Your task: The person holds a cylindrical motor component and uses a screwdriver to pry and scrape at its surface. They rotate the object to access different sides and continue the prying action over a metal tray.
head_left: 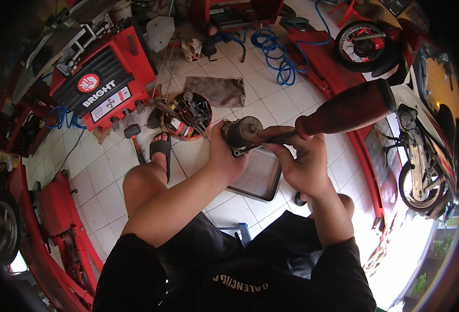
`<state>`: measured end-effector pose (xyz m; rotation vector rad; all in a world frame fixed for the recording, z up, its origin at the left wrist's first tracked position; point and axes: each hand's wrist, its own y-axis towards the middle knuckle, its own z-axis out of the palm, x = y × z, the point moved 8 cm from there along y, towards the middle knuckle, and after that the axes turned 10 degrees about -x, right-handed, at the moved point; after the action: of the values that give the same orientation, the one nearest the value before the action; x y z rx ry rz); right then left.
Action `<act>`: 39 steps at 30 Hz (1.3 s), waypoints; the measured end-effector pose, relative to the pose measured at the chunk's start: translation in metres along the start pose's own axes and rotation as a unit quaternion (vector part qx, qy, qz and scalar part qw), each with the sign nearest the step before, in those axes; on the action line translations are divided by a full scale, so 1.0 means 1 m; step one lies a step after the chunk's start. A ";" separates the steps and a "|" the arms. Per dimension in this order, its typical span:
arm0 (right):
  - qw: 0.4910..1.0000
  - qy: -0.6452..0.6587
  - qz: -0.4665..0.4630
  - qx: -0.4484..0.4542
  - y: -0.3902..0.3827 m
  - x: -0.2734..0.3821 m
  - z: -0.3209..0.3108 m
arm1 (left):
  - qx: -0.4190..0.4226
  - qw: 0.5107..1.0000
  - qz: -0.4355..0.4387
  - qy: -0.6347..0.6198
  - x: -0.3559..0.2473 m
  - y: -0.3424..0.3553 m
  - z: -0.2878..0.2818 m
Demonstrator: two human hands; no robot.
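Head view shows the fingers of the left hand (224, 156) wrapped around a small grey cylindrical motor part (241, 131), so this hand is closed on it and holds it up in the air, in front of the person's knees. The right hand (302, 164) is closed too: its fingers grip the thin dark shaft of a screwdriver (344, 112), and the tip of this tool meets the motor part near its lower right side. The big dark red handle of the screwdriver points up and to the right, past the hand. Just under both hands, a flat metal tray (258, 177) lies on the white tiled floor (229, 205). To the left of the tray, a bare foot in a black sandal (161, 150) stands on the tiles. Near this foot there is a round red tub (188, 117) full of hand tools, and behind it a grey rag (215, 91). Farther away, a red machine (104, 83) stands at the upper left, a blue coiled hose (276, 54) lies at the top, and a motorcycle (422, 140) is at the right edge.
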<state>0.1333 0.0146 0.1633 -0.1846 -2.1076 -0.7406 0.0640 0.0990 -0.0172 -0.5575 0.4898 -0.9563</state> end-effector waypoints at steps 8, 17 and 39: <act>0.995 0.073 -0.061 0.033 0.006 0.028 -0.022 | 0.020 0.999 -0.025 -0.014 0.008 0.005 -0.006; 0.924 0.063 -0.369 -0.078 -0.026 0.076 -0.091 | 0.116 0.915 0.271 0.275 0.004 -0.009 -0.015; 0.947 -0.072 0.288 0.122 -0.126 0.028 -0.076 | 0.058 0.914 0.324 0.237 -0.067 -0.050 0.007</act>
<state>0.1205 -0.1347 0.1632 -0.6988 -2.1005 -0.1183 0.0047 0.1351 0.0301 -0.0221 0.9750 -0.4618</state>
